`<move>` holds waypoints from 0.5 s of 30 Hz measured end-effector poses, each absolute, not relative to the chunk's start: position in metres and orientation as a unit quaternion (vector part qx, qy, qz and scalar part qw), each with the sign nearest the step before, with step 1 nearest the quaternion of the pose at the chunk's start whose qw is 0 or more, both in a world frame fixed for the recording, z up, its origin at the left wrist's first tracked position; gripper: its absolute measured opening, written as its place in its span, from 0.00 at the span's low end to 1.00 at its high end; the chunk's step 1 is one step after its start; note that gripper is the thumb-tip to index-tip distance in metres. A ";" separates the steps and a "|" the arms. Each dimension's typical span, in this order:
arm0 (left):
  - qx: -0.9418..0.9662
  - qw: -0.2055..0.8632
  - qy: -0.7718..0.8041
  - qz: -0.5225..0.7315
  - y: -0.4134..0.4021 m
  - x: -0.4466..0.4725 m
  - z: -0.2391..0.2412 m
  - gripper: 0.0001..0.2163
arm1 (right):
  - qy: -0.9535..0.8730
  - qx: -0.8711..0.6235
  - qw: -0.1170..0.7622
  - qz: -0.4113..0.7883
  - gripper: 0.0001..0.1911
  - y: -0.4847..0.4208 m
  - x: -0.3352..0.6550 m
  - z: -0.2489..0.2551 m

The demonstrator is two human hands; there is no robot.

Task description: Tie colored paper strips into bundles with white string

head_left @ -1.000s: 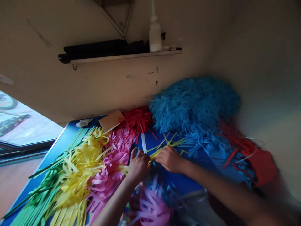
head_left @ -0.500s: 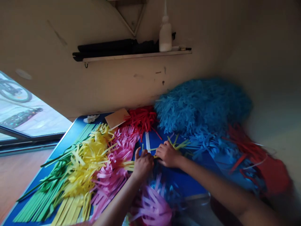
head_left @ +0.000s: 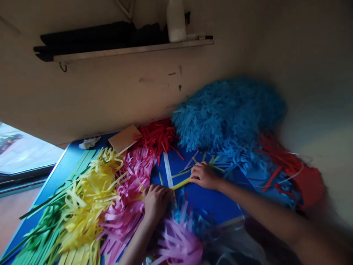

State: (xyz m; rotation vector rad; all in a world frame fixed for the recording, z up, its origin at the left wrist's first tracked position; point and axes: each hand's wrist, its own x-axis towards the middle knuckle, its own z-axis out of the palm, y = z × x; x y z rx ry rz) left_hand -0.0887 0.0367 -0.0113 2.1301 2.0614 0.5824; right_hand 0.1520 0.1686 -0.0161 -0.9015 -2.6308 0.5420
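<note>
A yellow paper strip stretches between my two hands just above the blue table. My right hand is closed on its right end, fingers curled together. My left hand has its fingers bent down over the other end, beside the fringed pink paper. Thin yellow-green strips lie on the table beyond my right hand. Below my hands is a pink and blue tuft of cut strips, partly blurred.
Fringed yellow paper and green strips cover the table's left side. Red fringe and a brown card lie at the back. A large blue fringed heap leans by the wall. Above is a shelf with a white bottle.
My hands have moved apart, and more of the yellow strip shows between them. My left hand has turned palm down. The whole view has shifted and tilted.
</note>
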 end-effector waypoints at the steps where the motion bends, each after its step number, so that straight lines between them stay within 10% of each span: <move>1: 0.700 0.063 0.685 0.192 0.039 -0.088 -0.012 0.11 | -0.915 -0.324 0.149 0.191 0.04 0.169 0.150 -0.015; 15: 0.697 0.050 0.705 0.117 0.052 -0.071 0.010 0.07 | -0.890 -0.409 0.058 0.191 0.06 0.178 0.126 -0.001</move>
